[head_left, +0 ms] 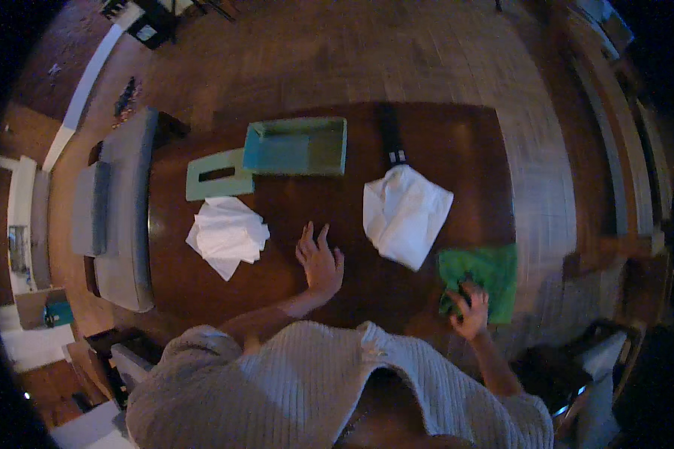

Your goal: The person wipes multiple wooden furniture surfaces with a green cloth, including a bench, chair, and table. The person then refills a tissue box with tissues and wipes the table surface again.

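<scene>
My left hand (321, 266) is over the dark wooden table (309, 202) with its fingers apart and nothing in them. To its left lies a loose pile of white tissues (228, 236). A white crumpled cloth or paper bundle (407, 216) is to its right, against the end of a dark strap (390, 132). My right hand (472, 314) touches a green cloth (497, 275) at the table's right edge. Its fingers are spread and bent onto a dark fold; whether they pinch it cannot be told.
Near the far edge stands an open teal box (296, 147). Its pale green slotted lid (219, 175) lies beside it. A grey cushioned seat (126, 213) borders the table's left side. At the lower right is a chair (601, 365). Wooden floor (359, 56) surrounds the table.
</scene>
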Demonstrator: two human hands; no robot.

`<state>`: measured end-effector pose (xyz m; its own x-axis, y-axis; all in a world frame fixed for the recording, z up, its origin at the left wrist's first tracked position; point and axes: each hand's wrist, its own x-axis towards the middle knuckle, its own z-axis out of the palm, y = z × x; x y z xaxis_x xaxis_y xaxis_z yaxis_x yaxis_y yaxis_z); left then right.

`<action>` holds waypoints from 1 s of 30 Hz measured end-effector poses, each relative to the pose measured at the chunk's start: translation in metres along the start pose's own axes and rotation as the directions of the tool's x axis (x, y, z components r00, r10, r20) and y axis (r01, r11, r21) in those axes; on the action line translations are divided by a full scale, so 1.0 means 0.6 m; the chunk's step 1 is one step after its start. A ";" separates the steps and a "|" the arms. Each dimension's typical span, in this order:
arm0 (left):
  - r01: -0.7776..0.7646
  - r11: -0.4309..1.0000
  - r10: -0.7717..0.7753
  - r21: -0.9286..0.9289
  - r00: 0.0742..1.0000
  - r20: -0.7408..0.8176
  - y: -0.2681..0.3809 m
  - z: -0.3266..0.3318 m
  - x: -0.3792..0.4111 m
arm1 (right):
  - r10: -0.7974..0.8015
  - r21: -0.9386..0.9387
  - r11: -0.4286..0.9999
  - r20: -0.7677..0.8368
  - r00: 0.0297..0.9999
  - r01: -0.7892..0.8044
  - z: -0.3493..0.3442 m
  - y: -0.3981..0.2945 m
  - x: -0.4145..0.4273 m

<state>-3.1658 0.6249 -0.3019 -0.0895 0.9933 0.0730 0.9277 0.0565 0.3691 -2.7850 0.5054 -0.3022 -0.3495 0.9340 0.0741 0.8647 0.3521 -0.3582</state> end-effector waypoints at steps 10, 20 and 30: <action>-0.182 0.970 0.176 -0.163 0.983 -0.052 -0.017 0.001 -0.028 | -0.007 -0.106 0.994 0.010 1.000 0.008 -0.001 -0.012 -0.004; -0.299 0.951 0.276 -0.073 0.933 -0.232 -0.022 0.029 -0.053 | -0.122 -0.384 0.923 -0.252 0.960 0.017 0.018 -0.047 -0.005; -0.421 0.806 0.276 -0.416 0.889 -0.365 -0.061 0.032 -0.134 | 0.076 -0.125 0.976 -0.569 0.819 -0.177 0.104 -0.205 0.187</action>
<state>-3.1858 0.5447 -0.3391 0.0438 0.8622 0.5047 0.6349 -0.4141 0.6523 -2.9531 0.5630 -0.3079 -0.0158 0.8262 0.5631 0.9511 0.1862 -0.2465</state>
